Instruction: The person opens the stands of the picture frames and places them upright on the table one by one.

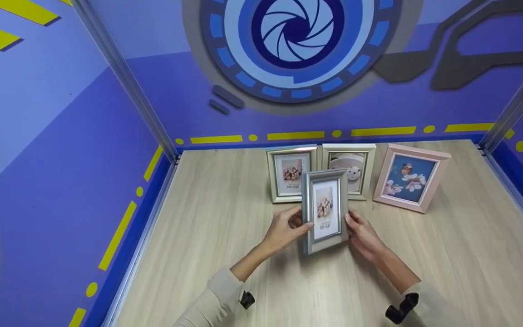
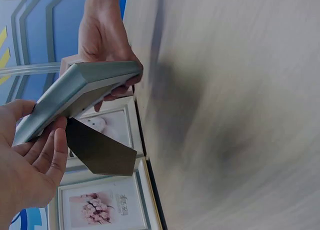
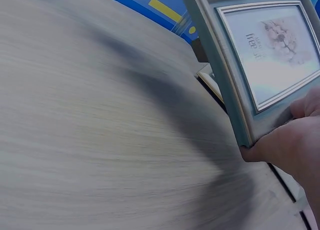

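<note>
A grey-blue picture frame with a flower print is held up off the table, tilted, between both hands. My left hand grips its left edge, thumb on the front and fingers behind. On the opposite side my right hand grips the lower right edge. Behind the frame, in the left wrist view, its dark stand sticks out from the back. Farther back stand a cream frame with a flower print, a cream frame with a white animal picture and a pink frame. The held frame partly hides both cream ones.
The frames stand on a light wood-grain table. A blue and purple printed wall rises behind it, with side walls to the left and right. Metal posts mark the corners.
</note>
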`<state>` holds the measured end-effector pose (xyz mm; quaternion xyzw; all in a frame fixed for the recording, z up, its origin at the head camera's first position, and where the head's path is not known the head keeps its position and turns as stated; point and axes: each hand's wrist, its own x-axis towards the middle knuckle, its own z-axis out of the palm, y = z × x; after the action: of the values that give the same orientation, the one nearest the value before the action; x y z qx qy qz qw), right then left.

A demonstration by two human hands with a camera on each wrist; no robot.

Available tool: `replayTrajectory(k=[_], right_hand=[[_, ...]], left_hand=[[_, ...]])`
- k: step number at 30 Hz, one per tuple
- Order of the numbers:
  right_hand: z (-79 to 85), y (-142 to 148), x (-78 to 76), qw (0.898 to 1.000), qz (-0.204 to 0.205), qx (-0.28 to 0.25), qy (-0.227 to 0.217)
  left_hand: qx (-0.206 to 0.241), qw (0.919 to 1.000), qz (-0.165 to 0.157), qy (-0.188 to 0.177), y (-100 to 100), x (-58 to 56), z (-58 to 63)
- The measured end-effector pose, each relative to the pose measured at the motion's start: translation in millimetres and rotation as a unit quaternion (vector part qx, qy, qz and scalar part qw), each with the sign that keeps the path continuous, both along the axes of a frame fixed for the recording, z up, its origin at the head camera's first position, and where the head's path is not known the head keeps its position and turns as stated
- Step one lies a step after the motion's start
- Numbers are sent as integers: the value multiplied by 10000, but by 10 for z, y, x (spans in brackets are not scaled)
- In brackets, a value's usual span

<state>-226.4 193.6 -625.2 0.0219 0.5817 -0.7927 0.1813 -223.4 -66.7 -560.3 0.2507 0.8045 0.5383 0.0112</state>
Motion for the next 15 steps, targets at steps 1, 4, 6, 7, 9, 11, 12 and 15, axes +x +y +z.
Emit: replayTrajectory(k=[1, 4, 6, 7, 9, 11, 12, 15], right_hand=[[7, -1, -1, 10000, 3, 55, 17], [27, -15, 2, 9995, -84, 304, 13], [34, -28, 1, 9993, -62, 372, 28], [39, -41, 2, 9992, -78, 385, 49], [44, -75, 1, 9992, -112, 382, 90], [50, -116, 2, 9990, -133, 391, 158], [50, -141, 1, 9988, -151, 420, 194], [57, -217, 1, 9977, -167, 569, 338]], left_hand=[[-19, 10000, 25, 26, -27, -8, -15], [-17, 9999, 125, 91, -121, -34, -75], [-27, 9996, 240, 169, -189, -50, -124], [-33, 9993, 296, 206, -223, -55, -149], [-61, 9988, 427, 220, -296, -58, -201], [-108, 9984, 523, 172, -371, -52, -251], [-124, 9982, 565, 125, -410, -47, -274], [-95, 9978, 655, -93, -528, -34, -348]])
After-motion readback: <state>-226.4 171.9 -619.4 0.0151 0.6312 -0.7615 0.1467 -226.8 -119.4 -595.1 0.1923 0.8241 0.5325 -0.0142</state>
